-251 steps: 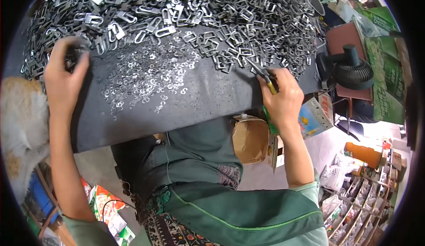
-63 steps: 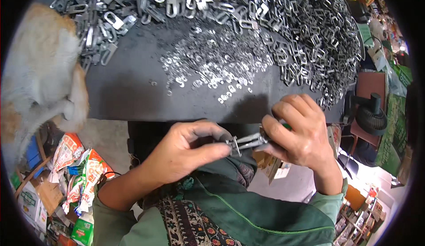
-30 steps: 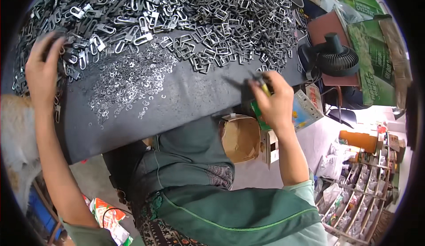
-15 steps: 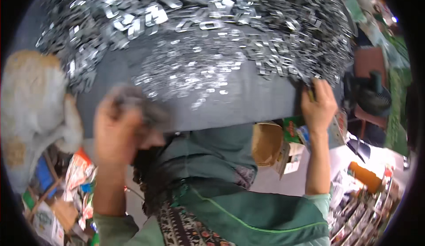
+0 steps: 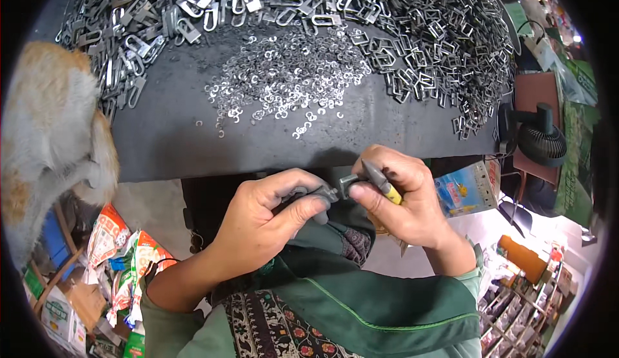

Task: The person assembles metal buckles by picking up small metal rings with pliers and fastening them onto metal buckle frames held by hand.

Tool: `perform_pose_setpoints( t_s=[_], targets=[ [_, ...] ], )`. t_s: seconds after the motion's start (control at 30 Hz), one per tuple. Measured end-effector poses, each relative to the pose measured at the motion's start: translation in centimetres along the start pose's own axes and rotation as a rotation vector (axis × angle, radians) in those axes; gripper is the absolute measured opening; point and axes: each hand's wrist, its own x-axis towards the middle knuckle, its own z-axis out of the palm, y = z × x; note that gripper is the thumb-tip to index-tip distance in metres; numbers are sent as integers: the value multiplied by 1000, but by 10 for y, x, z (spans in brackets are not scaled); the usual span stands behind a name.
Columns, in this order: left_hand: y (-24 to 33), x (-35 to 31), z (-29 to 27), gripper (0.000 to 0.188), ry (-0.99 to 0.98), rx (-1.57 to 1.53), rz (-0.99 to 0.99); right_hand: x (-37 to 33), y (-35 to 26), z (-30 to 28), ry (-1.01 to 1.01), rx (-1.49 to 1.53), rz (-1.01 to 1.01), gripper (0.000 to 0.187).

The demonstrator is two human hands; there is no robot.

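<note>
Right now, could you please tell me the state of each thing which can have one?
Left hand: closed on dark metal piece.
Right hand: closed around yellow-handled tool.
Yellow-handled tool: held, pointed end uncovered.
Small C-shaped rings: loose, scattered on the table.
Rectangular frames: heaped, table's right side.
Looped clips: heaped, far side and left.
Black fan: running or not, cannot tell.

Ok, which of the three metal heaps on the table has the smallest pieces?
The middle heap, of tiny C-shaped rings; the left heap holds longer looped pieces and the right heap rectangular frames, both visibly bigger.
</note>
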Motion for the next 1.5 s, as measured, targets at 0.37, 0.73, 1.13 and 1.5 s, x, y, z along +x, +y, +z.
perform_pose_setpoints(
  t_s=[0.37, 0.73, 1.13, 1.5],
  targets=[
    [-15, -7, 15, 16, 302, 1094, 717, -7, 9, 11, -164, 261, 260, 17],
    [-10, -14, -16, 23, -96, -23, -193, 15, 1, -31, 118, -1030, -246, 32],
    [-25, -10, -12, 20, -105, 34, 27, 68, 7, -75, -136, -1323, -564, 33],
    [-8, -1, -12, 17, -13, 77, 93, 82, -3, -75, -257, -1375, -711, 29]
  ],
)
